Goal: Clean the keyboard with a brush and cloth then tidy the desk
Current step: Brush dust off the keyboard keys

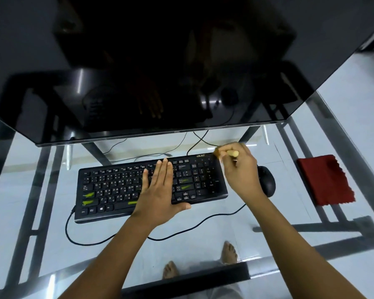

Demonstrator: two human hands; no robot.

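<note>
A black keyboard (112, 188) with green smears on some keys lies on the glass desk (41, 180). My left hand (160, 190) lies flat on its middle keys, fingers straight, thumb at the front edge. My right hand (240, 169) grips a pale wooden-handled brush (231, 153) over the keyboard's far right corner; the bristles are blurred. A red cloth (324, 180) lies folded on the desk to the right, apart from both hands.
A black mouse (267, 180) sits just right of the keyboard, partly behind my right hand. A large dark monitor (160, 72) overhangs the back of the desk. Cables (108, 238) loop in front of and behind the keyboard. My bare feet show through the glass.
</note>
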